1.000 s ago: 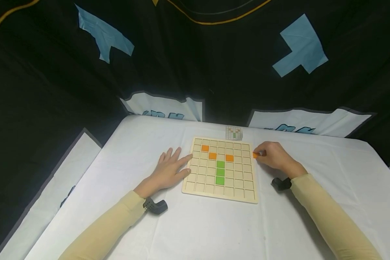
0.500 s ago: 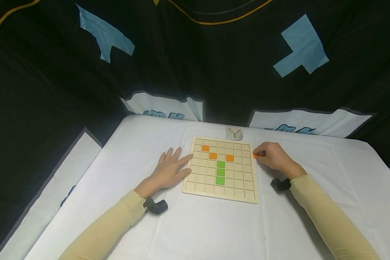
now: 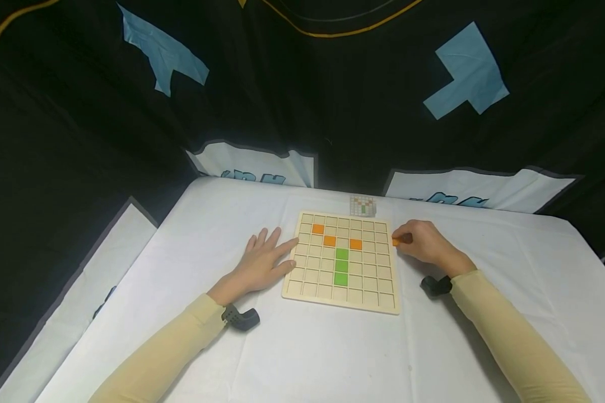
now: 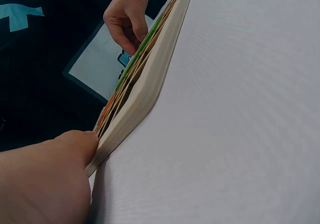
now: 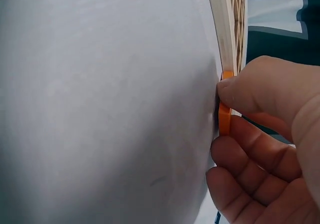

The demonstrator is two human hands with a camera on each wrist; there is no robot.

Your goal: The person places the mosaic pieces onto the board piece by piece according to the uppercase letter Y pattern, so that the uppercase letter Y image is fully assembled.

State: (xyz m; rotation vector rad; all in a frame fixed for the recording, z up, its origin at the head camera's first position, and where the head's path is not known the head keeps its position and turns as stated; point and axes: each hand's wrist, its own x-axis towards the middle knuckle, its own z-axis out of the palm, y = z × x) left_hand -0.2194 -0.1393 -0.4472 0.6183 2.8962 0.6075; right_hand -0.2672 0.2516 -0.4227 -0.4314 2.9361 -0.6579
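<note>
A wooden grid board (image 3: 312, 277) lies on the white cloth, with three orange tiles (image 3: 355, 244) and a column of three green tiles (image 3: 341, 266) in its cells. At the board's left edge rests my left hand (image 3: 260, 266), fingers spread, thumb and forefinger touching the rim. My right hand (image 3: 423, 240) is beside the right edge, pinching a loose orange tile (image 5: 225, 118) between thumb and fingers. In the right wrist view this tile stands close to the cloth, right at the board's side. The thumb covers part of it.
A small pattern card (image 3: 363, 206) with a printed grid lies behind the board, near the back edge of the white-covered table (image 3: 322, 358). Black curtain (image 3: 333, 112) hangs behind the table. Dark wrist-worn cameras (image 3: 242, 319) sit below both hands.
</note>
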